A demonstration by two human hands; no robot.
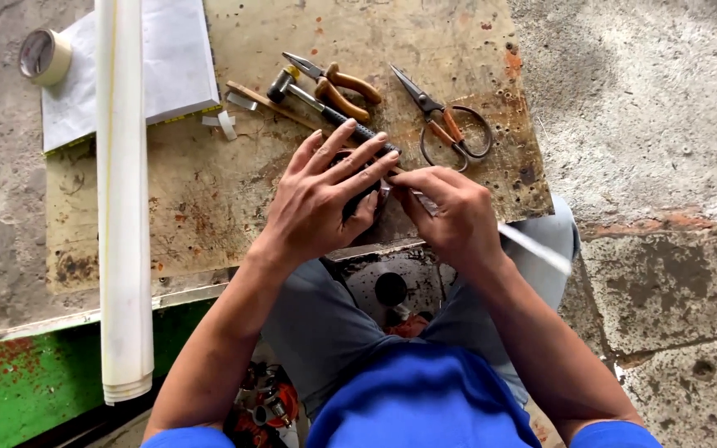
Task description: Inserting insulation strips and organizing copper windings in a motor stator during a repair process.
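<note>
Left hand (325, 195) closes around a small dark object (357, 199); right hand (450, 211) pinches a thin pale strip (533, 246) against it. Work midway; scissors (450, 124), pliers (338, 83) lie beyond, untouched.

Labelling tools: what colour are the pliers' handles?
Orange-brown, on the pliers lying on the board beyond the hands; head view shows it.

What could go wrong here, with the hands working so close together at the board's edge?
The thin pale strip in the right hand runs close under the left hand fingers; a slip might nick them. The scissors and hammer lie just beyond the knuckles and might get knocked.
</note>
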